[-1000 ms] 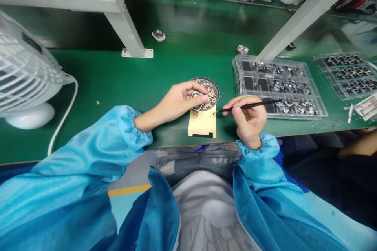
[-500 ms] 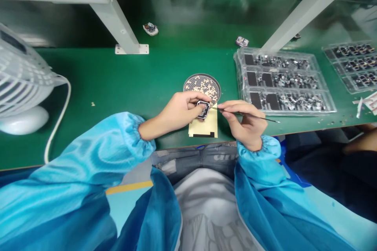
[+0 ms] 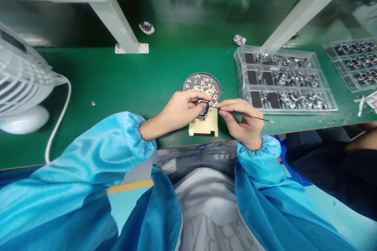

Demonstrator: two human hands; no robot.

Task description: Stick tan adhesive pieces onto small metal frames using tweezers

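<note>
One partly hidden case (image 3: 204, 112) in left fingers (image 3: 197, 95), blurry-tipped tool (image 3: 250, 116) in right fingers (image 3: 232, 106).

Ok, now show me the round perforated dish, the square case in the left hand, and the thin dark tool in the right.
Round perforated dish (image 3: 217, 82): head view, bare part near its right rim.
Square case (image 3: 206, 112): head view, dark inside, lower right.
Thin dark tool (image 3: 249, 115): head view, along its shaft.

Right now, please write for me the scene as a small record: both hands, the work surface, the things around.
Left hand: holds small rounded-square frame
Right hand: holds thin dark tool, tip close to the frame; contact unclear
Surface: green bench
Near hands: round dish with pale bits; yellow pad
Right side: clear tray of small parts
Left side: white fan
</note>
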